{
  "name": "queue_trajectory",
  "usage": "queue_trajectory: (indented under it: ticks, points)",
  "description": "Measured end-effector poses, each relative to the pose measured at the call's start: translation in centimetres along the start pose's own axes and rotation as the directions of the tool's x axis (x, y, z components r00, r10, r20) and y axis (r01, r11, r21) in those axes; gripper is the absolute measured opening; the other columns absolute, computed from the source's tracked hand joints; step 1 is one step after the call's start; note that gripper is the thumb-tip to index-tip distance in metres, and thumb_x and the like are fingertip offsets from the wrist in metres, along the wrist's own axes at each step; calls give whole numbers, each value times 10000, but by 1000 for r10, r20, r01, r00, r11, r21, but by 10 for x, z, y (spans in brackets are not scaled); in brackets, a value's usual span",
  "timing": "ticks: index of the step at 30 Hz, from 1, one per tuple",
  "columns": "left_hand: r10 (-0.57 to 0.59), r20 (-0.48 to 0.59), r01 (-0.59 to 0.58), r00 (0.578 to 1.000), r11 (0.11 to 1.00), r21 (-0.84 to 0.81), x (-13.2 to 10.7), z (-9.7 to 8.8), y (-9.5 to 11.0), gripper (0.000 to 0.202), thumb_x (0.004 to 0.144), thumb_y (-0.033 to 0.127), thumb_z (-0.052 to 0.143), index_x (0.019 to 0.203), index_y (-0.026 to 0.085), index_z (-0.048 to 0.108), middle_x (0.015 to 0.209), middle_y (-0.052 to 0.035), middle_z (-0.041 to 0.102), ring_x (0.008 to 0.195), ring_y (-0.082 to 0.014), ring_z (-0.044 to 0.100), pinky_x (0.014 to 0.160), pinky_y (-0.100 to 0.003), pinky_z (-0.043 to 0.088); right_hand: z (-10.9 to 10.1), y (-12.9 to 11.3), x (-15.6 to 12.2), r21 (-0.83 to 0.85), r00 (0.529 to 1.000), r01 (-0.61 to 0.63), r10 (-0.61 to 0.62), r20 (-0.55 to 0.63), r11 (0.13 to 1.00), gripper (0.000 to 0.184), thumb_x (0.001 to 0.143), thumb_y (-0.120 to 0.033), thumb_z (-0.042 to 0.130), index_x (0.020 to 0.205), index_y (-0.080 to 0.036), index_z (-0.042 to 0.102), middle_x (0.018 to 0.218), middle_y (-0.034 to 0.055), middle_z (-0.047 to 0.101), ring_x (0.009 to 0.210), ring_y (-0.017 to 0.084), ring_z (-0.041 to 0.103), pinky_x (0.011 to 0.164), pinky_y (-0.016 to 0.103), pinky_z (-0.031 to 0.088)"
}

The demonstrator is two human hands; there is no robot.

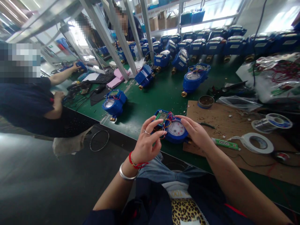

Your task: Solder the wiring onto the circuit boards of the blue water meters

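A blue water meter (174, 128) with an open top, a small circuit board and red wires lies at the near edge of the green bench (161, 93). My left hand (147, 142) curls round its left side, fingers pinching at the board and wires. My right hand (195, 132) grips the meter's right side beside the white dial. A red string bracelet and a silver bangle circle my left wrist.
Another open blue meter (114, 102) sits to the left, one more (193, 79) farther back, and rows of meters (211, 45) line the rear. A cardboard sheet (225, 125) holds tape rolls (257, 142), a solder spool (273, 122) and a tin (205, 101). A co-worker's arm (63, 76) reaches over the bench at left.
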State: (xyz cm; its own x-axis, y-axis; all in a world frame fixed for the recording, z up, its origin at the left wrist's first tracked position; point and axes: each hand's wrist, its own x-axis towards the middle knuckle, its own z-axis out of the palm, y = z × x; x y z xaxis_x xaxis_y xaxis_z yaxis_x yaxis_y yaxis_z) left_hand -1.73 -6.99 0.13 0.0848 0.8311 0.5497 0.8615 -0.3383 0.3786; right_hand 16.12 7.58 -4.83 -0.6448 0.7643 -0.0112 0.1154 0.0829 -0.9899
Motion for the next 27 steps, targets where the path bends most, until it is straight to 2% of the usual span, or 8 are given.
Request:
queue_trajectory:
  ticks: [5, 10, 16, 19, 22, 25, 27]
  points:
    - [9, -24, -9, 1000, 1000, 5, 5, 0, -4, 261, 879, 33, 522, 1035, 213, 630, 1258, -76, 572, 1310, -241, 420, 1049, -493, 456, 0, 0, 0, -9, 1000, 13, -13, -11, 1000, 485, 927, -560, 435, 1249, -244, 612, 1193, 37, 661, 1060, 229, 627, 903, 354, 523]
    - [-10, 62, 4, 998, 995, 99, 9, 2, -1, 165, 879, 113, 592, 1024, 189, 611, 1300, -93, 540, 1315, -251, 399, 1084, -498, 428, 0, -1, -1, -2, 1000, 10, -10, -17, 1000, 488, 924, -563, 439, 1244, -238, 614, 1187, 40, 665, 1046, 224, 632, 890, 344, 523]
    - [-24, -57, 27, 998, 998, 62, 8, 6, -2, 117, 884, 128, 592, 976, 200, 597, 1188, -69, 603, 1203, -223, 506, 1044, -458, 464, 0, -1, -1, -18, 999, 20, -20, -26, 1000, 485, 921, -565, 439, 1236, -248, 623, 1170, 31, 673, 1023, 221, 638, 852, 338, 533]
    - [-111, -151, 118, 982, 992, 40, 4, 8, -2, 90, 894, 142, 577, 957, 202, 600, 1157, -68, 619, 1166, -221, 539, 1007, -450, 478, 0, -1, -1, -13, 999, 19, -20, -33, 1000, 484, 919, -568, 437, 1236, -254, 626, 1146, 27, 685, 993, 217, 647, 813, 327, 541]
    - [-245, -232, 251, 941, 968, -7, -2, 10, -1, 61, 895, 152, 577, 929, 191, 609, 1151, -66, 623, 1138, -210, 561, 987, -425, 476, 1, -1, -1, -30, 999, 12, -13, -40, 999, 483, 918, -568, 437, 1227, -253, 634, 1124, 26, 692, 979, 216, 648, 792, 316, 538]
    - [-364, -252, 358, 897, 931, -71, -8, 14, -1, 40, 897, 170, 580, 901, 185, 618, 1170, -68, 622, 1124, -206, 571, 978, -414, 469, 1, 1, -1, -41, 999, 9, -11, -41, 999, 482, 922, -571, 428, 1228, -260, 633, 1115, 22, 696, 971, 214, 649, 780, 312, 535]
    - [-405, -261, 389, 876, 914, -112, -11, 17, 0, 37, 897, 185, 585, 899, 183, 623, 1190, -74, 616, 1132, -213, 568, 978, -418, 463, 0, 1, -1, -56, 999, 16, -18, -37, 998, 482, 933, -565, 409, 1241, -262, 623, 1117, 23, 696, 976, 216, 649, 792, 323, 534]
